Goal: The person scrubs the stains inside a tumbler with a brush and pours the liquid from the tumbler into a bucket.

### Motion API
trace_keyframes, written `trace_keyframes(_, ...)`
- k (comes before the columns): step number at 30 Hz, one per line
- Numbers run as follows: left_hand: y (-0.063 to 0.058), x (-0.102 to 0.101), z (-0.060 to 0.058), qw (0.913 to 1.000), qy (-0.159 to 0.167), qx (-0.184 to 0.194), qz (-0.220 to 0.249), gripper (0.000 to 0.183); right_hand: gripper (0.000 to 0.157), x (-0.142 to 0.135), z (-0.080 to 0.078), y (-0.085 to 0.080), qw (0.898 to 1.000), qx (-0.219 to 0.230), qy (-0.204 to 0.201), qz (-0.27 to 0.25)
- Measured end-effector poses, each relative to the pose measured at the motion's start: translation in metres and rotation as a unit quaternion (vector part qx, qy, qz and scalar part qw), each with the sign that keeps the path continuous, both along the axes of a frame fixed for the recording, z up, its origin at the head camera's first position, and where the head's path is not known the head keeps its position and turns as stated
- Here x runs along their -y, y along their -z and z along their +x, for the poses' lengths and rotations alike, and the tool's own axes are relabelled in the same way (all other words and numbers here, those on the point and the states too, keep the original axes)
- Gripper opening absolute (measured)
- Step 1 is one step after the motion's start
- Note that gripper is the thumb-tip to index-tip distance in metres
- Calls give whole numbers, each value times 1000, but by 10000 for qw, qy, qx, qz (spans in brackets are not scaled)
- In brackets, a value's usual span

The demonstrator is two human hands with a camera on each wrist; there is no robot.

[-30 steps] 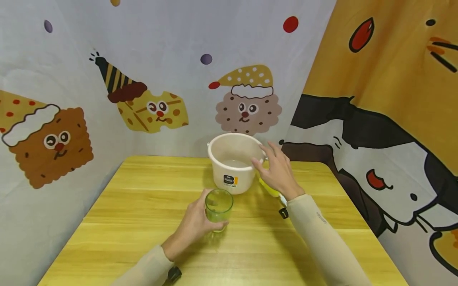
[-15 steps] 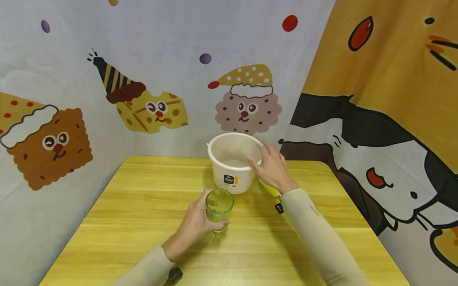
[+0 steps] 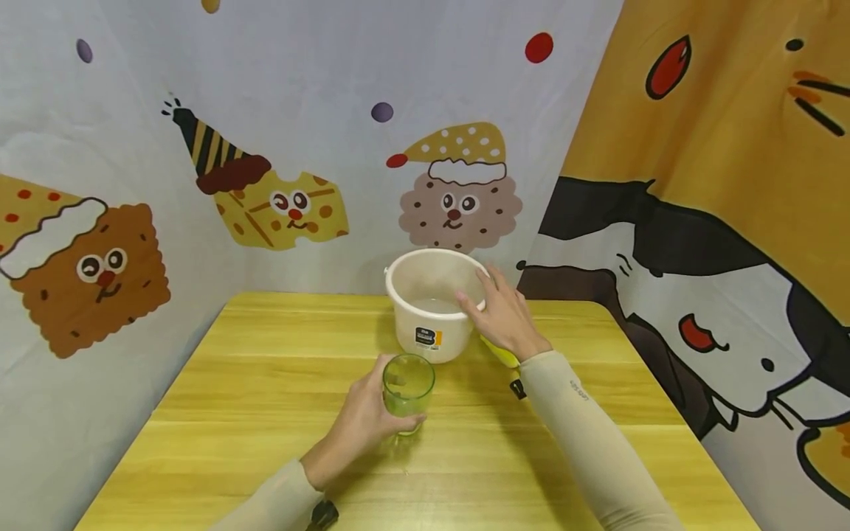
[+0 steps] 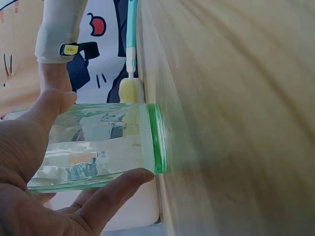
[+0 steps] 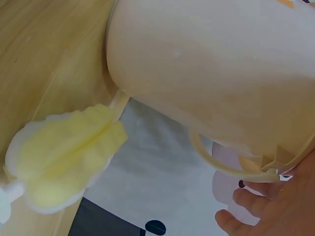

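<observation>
My left hand [image 3: 361,414] grips a green-tinted clear glass [image 3: 408,402], upright at the table surface. In the left wrist view, thumb and fingers curl round the glass [image 4: 98,145]. Just beyond it stands a cream plastic bucket [image 3: 406,324] with a black and orange label. My right hand [image 3: 506,318] holds the bucket's right rim, thumb over the inside and other fingers outside. The right wrist view shows those fingers near the bucket's bail handle [image 5: 224,169]. Beside the bucket lies a sponge bottle brush [image 5: 69,157] with a yellow head, partly hidden under my right arm in the head view.
The wooden table [image 3: 265,383] ends close behind the bucket. A cartoon-printed cloth [image 3: 319,88] hangs along the back and sides. In the left wrist view the brush's teal and white handle [image 4: 131,29] points away.
My right hand has moved slightly left, from beside the bucket's rim onto it. The left hand and glass stay nearly in place.
</observation>
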State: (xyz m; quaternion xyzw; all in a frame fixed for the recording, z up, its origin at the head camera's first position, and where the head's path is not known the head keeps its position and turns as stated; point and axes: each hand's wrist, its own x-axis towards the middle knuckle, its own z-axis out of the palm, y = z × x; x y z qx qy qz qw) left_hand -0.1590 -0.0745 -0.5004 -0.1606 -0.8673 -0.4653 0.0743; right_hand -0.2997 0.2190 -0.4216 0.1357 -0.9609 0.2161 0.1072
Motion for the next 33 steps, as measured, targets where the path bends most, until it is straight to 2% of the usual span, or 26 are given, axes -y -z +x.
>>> trace_keyframes(8, 5, -6, 1, 10000, 71, 17, -43, 103, 102, -8, 2, 4, 9999, -119, 26, 34)
trace_keyframes(16, 10, -1, 2, 9991, 166, 376, 99, 108, 96, -9, -1, 7, 9999, -54, 7, -100)
trace_keyframes(33, -7, 4, -4, 9996, 107, 232, -75, 95, 94, -1, -12, 2, 9997, -109, -142, -143)
